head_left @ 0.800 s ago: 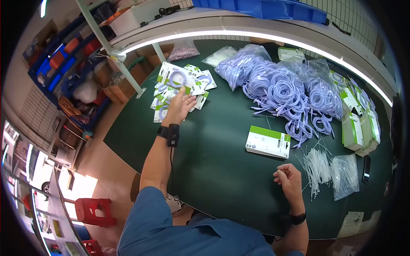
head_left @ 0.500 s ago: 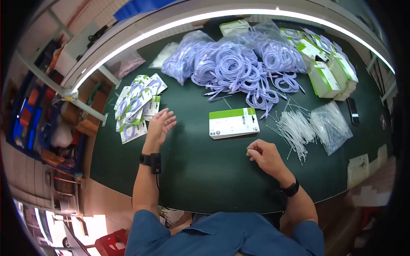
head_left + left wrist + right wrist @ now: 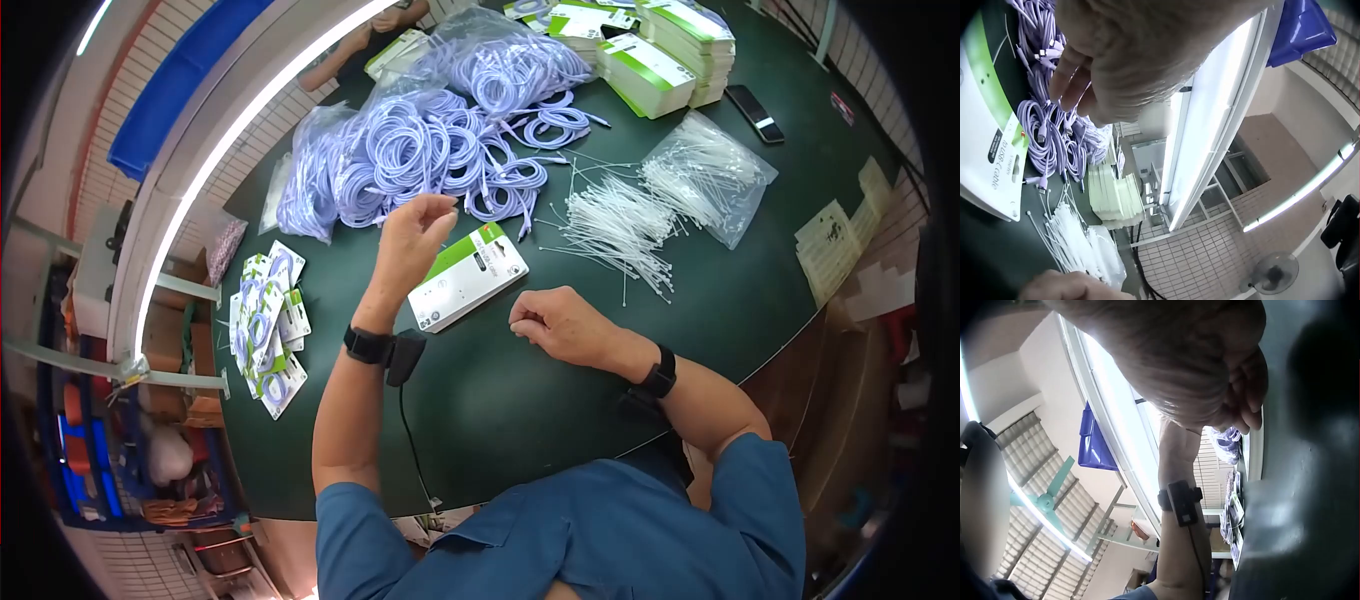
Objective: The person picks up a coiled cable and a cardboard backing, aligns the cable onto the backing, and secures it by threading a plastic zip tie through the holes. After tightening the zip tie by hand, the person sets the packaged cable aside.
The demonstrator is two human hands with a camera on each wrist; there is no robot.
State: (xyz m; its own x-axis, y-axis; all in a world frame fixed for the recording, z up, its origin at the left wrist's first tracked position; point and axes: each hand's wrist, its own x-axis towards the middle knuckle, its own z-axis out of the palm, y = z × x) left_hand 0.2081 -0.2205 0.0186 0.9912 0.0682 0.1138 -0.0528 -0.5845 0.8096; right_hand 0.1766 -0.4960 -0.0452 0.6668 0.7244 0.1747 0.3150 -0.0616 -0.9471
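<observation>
Beyond the right fingers [image 3: 528, 322] and off to their right, we see a dark phone [image 3: 755, 113] on the green table [image 3: 540, 420], with paper sheets [image 3: 828, 245] at its edge. Left of the left fingers [image 3: 440, 208], we find a lit strip lamp [image 3: 1200, 125] and, past it, a blue bin [image 3: 178, 90]. In the right wrist view, we spot a ceiling fan [image 3: 1045, 501] lower left of the fingers.

Green table [image 3: 500, 410] bearing purple cables [image 3: 410, 140], card stack [image 3: 465, 280], zip ties [image 3: 620, 225], phone [image 3: 755, 112]
</observation>
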